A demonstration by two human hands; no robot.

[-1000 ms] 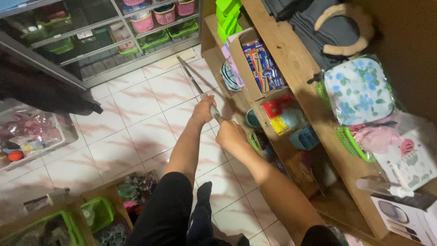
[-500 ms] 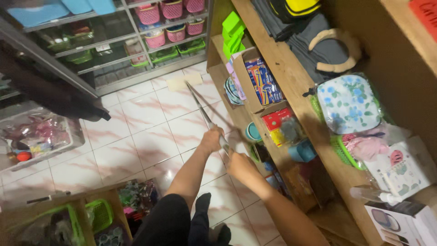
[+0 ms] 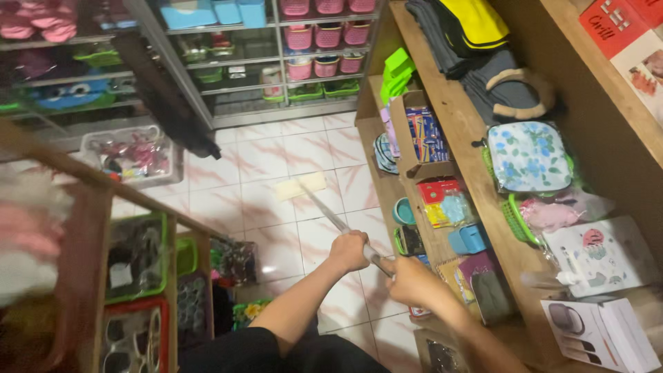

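Left hand (image 3: 349,250) and right hand (image 3: 409,280) both clasp the mop handle (image 3: 338,222); its flat head (image 3: 299,186) lies on tile beside the wooden shelf (image 3: 442,117). Risk: the handle probably strikes shelf goods.

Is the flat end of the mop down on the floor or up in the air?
Down on the floor. The mop head lies flat on the tiles, its handle slanting up to both hands.

A smooth, shiny metal mop handle (image 3: 338,222) is seen above glossy ceramic floor tiles (image 3: 262,159). The shelf (image 3: 476,145) is made of matt wood, and the floral pouch (image 3: 528,156) of cloth.
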